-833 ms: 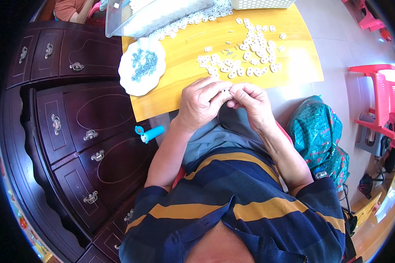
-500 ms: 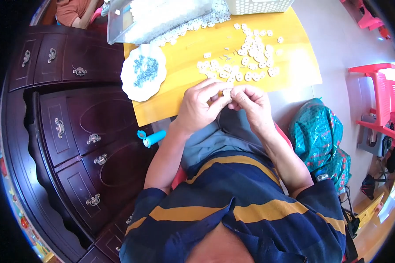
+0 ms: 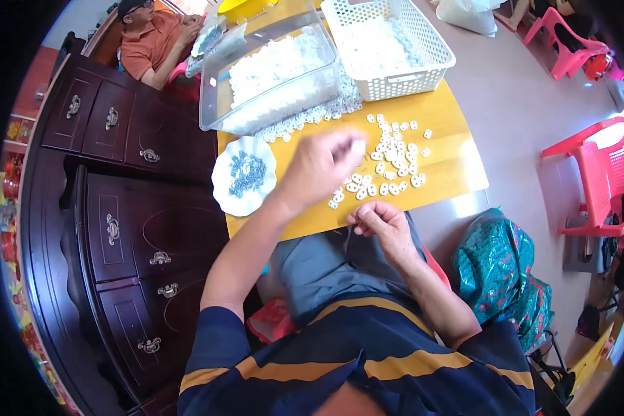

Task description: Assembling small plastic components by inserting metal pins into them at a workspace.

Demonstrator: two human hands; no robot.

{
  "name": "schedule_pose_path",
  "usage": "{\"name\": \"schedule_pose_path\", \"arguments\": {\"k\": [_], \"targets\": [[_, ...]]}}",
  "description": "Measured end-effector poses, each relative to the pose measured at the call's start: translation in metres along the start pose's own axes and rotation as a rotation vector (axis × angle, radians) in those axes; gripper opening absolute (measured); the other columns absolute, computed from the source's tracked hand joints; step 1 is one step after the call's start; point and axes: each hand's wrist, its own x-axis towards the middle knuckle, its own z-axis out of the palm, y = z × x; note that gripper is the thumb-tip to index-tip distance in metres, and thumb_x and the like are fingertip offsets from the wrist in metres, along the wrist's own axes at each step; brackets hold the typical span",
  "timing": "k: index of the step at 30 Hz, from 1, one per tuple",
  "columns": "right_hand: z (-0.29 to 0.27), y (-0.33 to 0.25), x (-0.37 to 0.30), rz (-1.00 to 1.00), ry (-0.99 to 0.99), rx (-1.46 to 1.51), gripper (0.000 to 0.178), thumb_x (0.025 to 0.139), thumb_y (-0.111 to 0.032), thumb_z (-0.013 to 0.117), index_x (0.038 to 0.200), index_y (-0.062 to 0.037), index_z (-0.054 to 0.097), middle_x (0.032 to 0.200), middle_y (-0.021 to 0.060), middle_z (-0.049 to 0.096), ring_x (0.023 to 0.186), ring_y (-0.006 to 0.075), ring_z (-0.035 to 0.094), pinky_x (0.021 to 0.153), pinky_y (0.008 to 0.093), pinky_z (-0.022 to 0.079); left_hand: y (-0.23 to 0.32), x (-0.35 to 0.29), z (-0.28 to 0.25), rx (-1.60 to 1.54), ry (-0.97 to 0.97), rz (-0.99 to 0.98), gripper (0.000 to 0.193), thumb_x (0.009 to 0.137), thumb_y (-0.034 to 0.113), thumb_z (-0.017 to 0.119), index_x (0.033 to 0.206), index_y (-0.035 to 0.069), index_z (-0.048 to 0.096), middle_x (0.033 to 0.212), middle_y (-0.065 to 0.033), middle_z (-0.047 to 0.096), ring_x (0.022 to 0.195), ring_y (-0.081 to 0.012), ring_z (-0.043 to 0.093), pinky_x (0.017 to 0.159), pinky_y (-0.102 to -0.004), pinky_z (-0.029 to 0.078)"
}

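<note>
My left hand [image 3: 317, 172] reaches over the yellow table [image 3: 440, 114], slightly blurred, its thumb and fingers closed on a small white plastic piece [image 3: 358, 146]. At the table's near edge, above my lap, my right hand [image 3: 387, 226] has its fingertips pinched together; whatever they hold is too small to make out. Loose white two-holed pieces [image 3: 393, 154] lie scattered just beyond and to the right of my left hand. To its left stands a scalloped white plate [image 3: 223, 182] with a heap of small dark metal screws [image 3: 247, 175].
Behind the pieces stand a clear plastic bin [image 3: 277, 97] and a cream perforated basket [image 3: 399, 88], both holding white pieces. Dark wooden drawers [image 3: 145, 229] line the left. A green bag [image 3: 492, 270] and a pink chair [image 3: 596, 166] are at right. Another person [image 3: 149, 52] sits far left.
My left hand has parted from my right and moved forward over the table with the white piece. My right hand stays near the table edge. The view has tilted up, showing more of the containers.
</note>
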Motion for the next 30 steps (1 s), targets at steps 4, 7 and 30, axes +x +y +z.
{"name": "schedule_pose_path", "arguments": {"k": [4, 7, 30], "targets": [[0.002, -0.001, 0.0, 0.009, -0.015, -0.004, 0.022, 0.101, -0.026, 0.058, 0.096, -0.007, 0.068, 0.093, 0.0002, 0.072, 0.074, 0.0049, 0.061, 0.07, 0.0204, 0.048, 0.02, 0.036, -0.023, -0.257, 0.22, 0.203, 0.043, 0.092, 0.001, 0.06, 0.134, -0.001, 0.054, 0.109, -0.0039, 0.066, 0.088, -0.0057, 0.06, 0.082, -0.021, 0.05], [0.0, -0.002, 0.003, 0.022, -0.007, 0.011, 0.022, 0.101, -0.025, 0.058, 0.096, -0.0069, 0.068, 0.092, 0.0003, 0.071, 0.075, 0.0049, 0.06, 0.07, 0.0202, 0.047, 0.006, 0.024, -0.016, -0.13, 0.241, 0.169, 0.027, 0.09, 0.001, 0.062, 0.117, 0.001, 0.066, 0.094, -0.004, 0.07, 0.08, -0.0069, 0.063, 0.071, -0.0233, 0.051], [0.004, -0.002, 0.001, 0.061, -0.044, -0.034, 0.02, 0.102, -0.023, 0.057, 0.099, -0.0062, 0.067, 0.095, 0.0006, 0.071, 0.076, 0.0047, 0.06, 0.071, 0.0196, 0.047, -0.068, 0.016, 0.036, 0.566, 0.017, 0.115, 0.013, 0.081, 0.02, 0.068, 0.078, 0.008, 0.072, 0.078, -0.0106, 0.067, 0.074, -0.0308, 0.067, 0.068, -0.0438, 0.053]]}}
